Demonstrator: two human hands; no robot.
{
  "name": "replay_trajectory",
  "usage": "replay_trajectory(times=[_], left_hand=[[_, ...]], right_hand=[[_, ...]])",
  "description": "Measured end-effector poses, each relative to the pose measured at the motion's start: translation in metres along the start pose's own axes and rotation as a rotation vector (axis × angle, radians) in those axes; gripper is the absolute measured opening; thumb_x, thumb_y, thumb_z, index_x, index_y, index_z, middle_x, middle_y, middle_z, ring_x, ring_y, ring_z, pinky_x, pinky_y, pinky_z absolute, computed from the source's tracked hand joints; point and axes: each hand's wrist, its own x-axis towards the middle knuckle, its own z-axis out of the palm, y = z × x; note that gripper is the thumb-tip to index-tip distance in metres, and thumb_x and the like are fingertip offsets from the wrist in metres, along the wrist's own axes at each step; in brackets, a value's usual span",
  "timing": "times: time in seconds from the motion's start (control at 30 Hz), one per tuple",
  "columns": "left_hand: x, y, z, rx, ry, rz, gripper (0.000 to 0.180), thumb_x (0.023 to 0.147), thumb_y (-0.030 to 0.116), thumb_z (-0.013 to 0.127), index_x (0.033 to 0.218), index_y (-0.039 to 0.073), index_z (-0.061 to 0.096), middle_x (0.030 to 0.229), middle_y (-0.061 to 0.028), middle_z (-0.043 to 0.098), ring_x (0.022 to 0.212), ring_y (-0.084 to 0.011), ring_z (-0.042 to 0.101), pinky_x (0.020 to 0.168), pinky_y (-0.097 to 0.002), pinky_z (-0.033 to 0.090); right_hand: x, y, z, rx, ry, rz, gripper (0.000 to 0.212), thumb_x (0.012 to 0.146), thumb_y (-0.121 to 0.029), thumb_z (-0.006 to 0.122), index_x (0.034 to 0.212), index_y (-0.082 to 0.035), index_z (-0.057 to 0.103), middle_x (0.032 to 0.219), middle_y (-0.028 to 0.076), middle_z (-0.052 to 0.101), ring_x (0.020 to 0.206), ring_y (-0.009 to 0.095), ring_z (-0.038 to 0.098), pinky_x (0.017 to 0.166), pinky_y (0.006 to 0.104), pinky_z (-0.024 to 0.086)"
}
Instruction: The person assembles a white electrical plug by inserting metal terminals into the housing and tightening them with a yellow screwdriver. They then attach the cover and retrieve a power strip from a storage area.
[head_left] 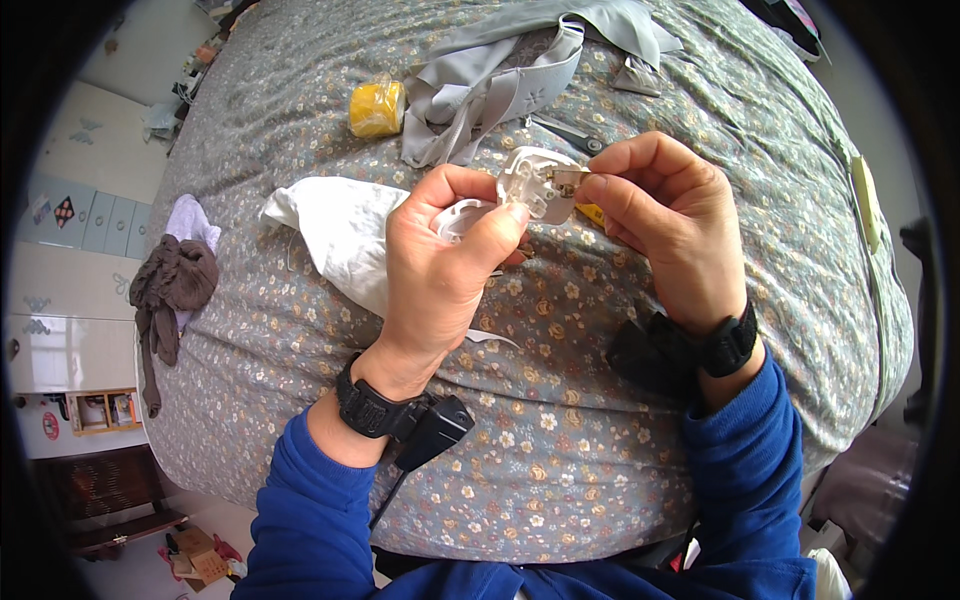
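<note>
My left hand (445, 250) is closed round an opened white plastic casing (527, 185), its moulded inside facing up. A second white plastic piece (460, 218) with a rounded, slotted edge shows between my left thumb and fingers. At the casing's right side, my right hand (665, 200) pinches a small metal piece (568, 178) between thumb and forefinger. Something yellow (593, 213) shows under the right fingers; its kind is partly hidden. Just beyond the hands lies a pair of scissors (568, 132) with dark handles.
A floral bedspread (560, 450) covers the bed below my hands. White cloth (335, 235) lies left of my left hand. Farther off are a yellow tape roll (377, 108) and crumpled grey fabric (500, 85). Brown cloth (175, 280) hangs over the left edge.
</note>
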Motion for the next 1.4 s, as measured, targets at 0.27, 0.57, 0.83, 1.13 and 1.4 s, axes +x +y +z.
replay_trajectory(times=[0.27,0.57,0.83,1.13,1.4], left_hand=[[0.001,-0.002,-0.004,0.105,-0.05,0.051,0.021,0.087,0.014,0.067,0.101,0.001,0.058,0.083,-0.0074,0.067,0.069,-0.0104,0.062,0.064,-0.0254,0.053],[0.0,-0.004,0.0,0.115,0.0,0.099,0.013,0.083,0.006,0.069,0.091,-0.001,0.061,0.08,0.0009,0.062,0.071,-0.0015,0.053,0.061,-0.0184,0.044],[0.0,-0.002,0.001,0.16,0.0,0.109,0.013,0.082,0.007,0.07,0.088,-0.002,0.062,0.078,0.0013,0.062,0.07,-0.0015,0.051,0.059,-0.0185,0.042],[0.001,-0.004,0.0,0.165,0.011,0.114,0.014,0.082,0.009,0.07,0.085,-0.002,0.062,0.073,0.0013,0.062,0.067,-0.0015,0.051,0.056,-0.0189,0.042],[0.001,-0.005,0.002,0.188,0.025,0.122,0.013,0.082,0.009,0.069,0.084,-0.002,0.063,0.072,0.0003,0.063,0.066,-0.0023,0.052,0.056,-0.02,0.043]], right_hand=[[-0.002,0.0,0.001,-0.066,0.023,-0.045,0.015,0.087,-0.003,0.069,0.101,0.001,0.066,0.082,0.001,0.068,0.073,0.004,0.06,0.065,0.0182,0.049],[-0.004,0.004,0.006,-0.107,0.065,-0.168,0.009,0.086,0.003,0.067,0.094,0.0,0.065,0.085,0.001,0.068,0.078,0.005,0.063,0.07,0.0191,0.051],[-0.002,0.005,0.007,-0.459,0.068,-0.401,0.012,0.076,0.007,0.07,0.084,-0.002,0.068,0.08,0.002,0.064,0.069,0.007,0.061,0.061,0.0207,0.047],[-0.002,0.006,0.013,-0.465,0.12,-0.413,0.01,0.077,0.006,0.069,0.084,-0.002,0.07,0.073,0.003,0.062,0.062,0.009,0.059,0.057,0.0213,0.045],[-0.002,0.007,0.014,-0.565,0.12,-0.382,0.008,0.079,0.005,0.069,0.085,0.0,0.069,0.075,0.003,0.063,0.064,0.008,0.058,0.059,0.0206,0.046]])
